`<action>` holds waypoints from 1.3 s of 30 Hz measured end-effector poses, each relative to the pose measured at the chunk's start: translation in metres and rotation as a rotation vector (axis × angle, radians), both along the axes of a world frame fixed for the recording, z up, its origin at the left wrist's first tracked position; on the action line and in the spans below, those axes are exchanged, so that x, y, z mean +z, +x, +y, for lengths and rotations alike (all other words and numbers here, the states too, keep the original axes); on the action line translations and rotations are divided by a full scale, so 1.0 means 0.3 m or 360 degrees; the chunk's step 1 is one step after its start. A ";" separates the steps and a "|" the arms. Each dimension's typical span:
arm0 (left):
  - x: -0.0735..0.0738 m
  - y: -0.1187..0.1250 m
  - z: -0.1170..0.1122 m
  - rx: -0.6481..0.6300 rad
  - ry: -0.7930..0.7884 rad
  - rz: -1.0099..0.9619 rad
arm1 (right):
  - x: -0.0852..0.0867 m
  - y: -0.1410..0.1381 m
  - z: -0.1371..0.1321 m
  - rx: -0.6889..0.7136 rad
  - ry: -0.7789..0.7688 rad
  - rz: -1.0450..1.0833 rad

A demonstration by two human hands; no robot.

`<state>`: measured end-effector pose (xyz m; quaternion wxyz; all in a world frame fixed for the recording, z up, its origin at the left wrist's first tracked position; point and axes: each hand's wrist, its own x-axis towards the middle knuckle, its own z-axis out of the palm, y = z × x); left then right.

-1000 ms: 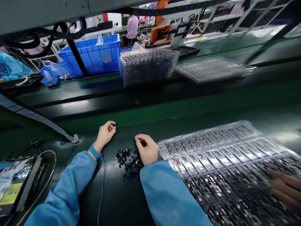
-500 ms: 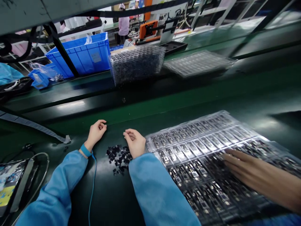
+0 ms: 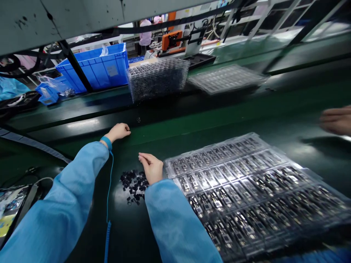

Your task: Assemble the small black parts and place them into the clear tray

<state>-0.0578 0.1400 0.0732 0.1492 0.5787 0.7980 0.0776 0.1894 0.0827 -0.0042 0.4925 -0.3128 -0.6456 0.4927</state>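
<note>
My left hand, with a blue band at the wrist, reaches over the far side of the green bench top. Its fingers are curled in, and what they may hold is hidden. My right hand is closed in a pinch of thumb and forefinger, just beside a scattered pile of small black square pieces. Anything in that pinch is too small to make out. To the right of it lies a clear plastic tray with rows of small electronic modules.
Another person's hand is at the right edge. On the shelf behind stand a blue crate, stacked clear trays and a single clear tray. A coiled blue cord hangs from my left wristband.
My left hand has moved forward, away from the pile. My right hand stays near the pile, still pinched. The other person's hand has left the tray for the right edge.
</note>
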 end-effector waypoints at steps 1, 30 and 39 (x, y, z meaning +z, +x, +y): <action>-0.013 0.002 0.039 0.0015 0.0018 0.0031 | 0.002 0.002 0.001 -0.0002 0.0020 0.0003; 0.147 0.032 -0.316 0.0247 0.0377 -0.1899 | 0.027 -0.008 -0.021 0.0146 0.0056 0.0010; -0.058 0.261 -0.449 0.0312 0.0463 -0.1769 | 0.000 -0.033 -0.021 0.0197 -0.0486 0.0252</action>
